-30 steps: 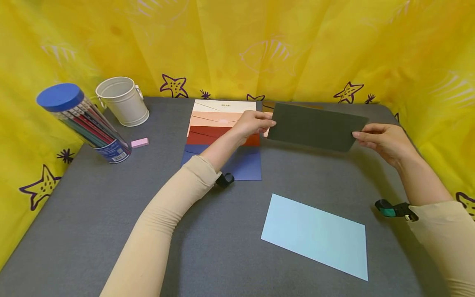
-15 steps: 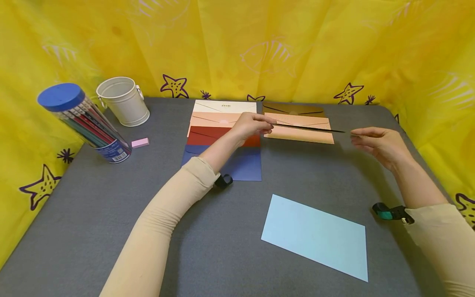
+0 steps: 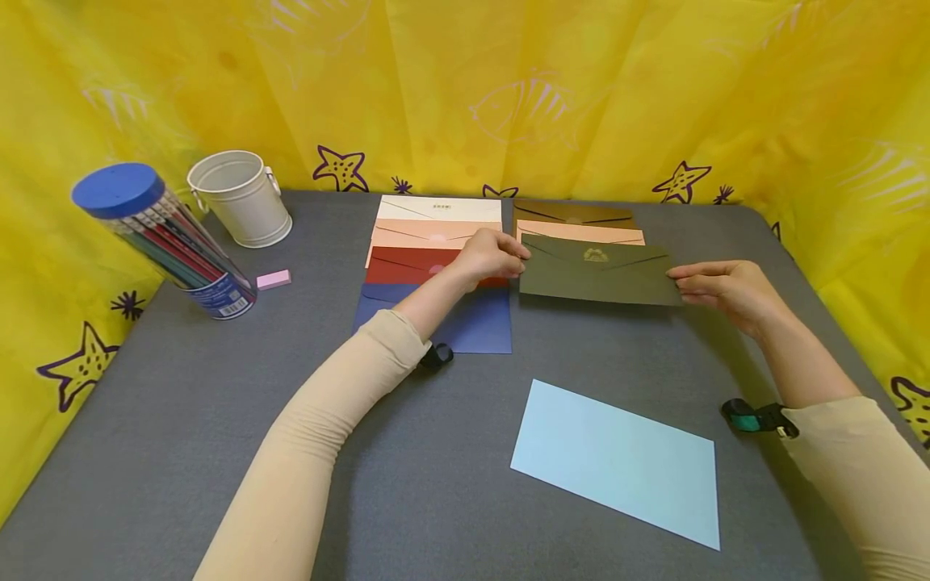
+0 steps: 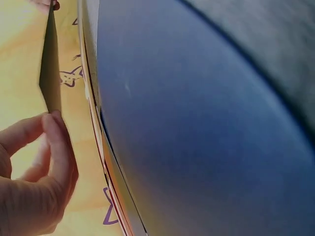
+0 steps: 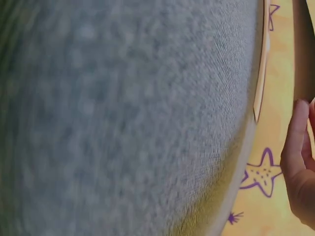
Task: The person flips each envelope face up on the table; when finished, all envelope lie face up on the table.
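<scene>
A dark green envelope [image 3: 599, 278], flap side up with a gold emblem, is held above the table between both hands. My left hand [image 3: 490, 257] pinches its left edge between thumb and fingers; the left wrist view shows the envelope [image 4: 51, 73] clear of the surface. At the opposite short edge my right hand [image 3: 726, 290] pinches it the same way. Behind it, partly covered, lie a peach envelope [image 3: 581, 232] and a brown envelope [image 3: 574, 211]. Left of it is an overlapping column: white [image 3: 414, 207], peach [image 3: 414, 232], red [image 3: 400, 265] and blue [image 3: 465, 323] envelopes.
A light blue envelope [image 3: 617, 464] lies askew on the grey table [image 3: 254, 444] at the front right. At the back left stand a white bucket [image 3: 243, 202] and a blue-lidded tub of pencils [image 3: 170, 242], with a pink eraser [image 3: 274, 279] beside them. A yellow curtain [image 3: 450, 97] hangs behind.
The green envelope has turned from its plain side through edge-on to flap side up. It has come lower and nearer, and my right hand has moved slightly left with it.
</scene>
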`<move>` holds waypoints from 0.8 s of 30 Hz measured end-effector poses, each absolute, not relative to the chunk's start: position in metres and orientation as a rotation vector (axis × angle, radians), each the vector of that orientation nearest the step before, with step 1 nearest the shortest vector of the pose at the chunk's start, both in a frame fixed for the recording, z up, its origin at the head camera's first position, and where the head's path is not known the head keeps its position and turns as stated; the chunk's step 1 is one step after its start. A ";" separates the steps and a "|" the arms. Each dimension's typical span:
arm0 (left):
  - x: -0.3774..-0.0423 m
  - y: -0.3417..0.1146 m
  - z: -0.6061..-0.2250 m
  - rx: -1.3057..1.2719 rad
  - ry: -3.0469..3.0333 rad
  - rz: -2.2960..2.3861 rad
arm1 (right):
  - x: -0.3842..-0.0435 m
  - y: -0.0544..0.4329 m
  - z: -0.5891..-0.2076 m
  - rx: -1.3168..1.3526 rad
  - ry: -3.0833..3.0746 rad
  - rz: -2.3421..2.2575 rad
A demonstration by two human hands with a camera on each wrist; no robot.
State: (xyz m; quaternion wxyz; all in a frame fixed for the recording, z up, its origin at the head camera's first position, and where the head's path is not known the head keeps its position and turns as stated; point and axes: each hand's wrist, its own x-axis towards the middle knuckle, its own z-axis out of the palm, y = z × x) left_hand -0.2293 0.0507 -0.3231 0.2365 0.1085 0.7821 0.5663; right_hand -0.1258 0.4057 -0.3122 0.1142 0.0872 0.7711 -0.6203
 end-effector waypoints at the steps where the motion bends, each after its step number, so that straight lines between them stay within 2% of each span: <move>1: -0.229 0.051 -0.324 0.293 2.165 1.533 | -0.127 0.405 -0.313 0.252 2.275 -1.792; 9: -0.229 0.056 -0.323 0.275 2.359 1.328 | -0.134 0.403 -0.321 0.265 2.383 -1.521; 24: -0.229 0.056 -0.327 0.333 2.243 1.248 | -0.142 0.398 -0.326 0.228 2.388 -1.331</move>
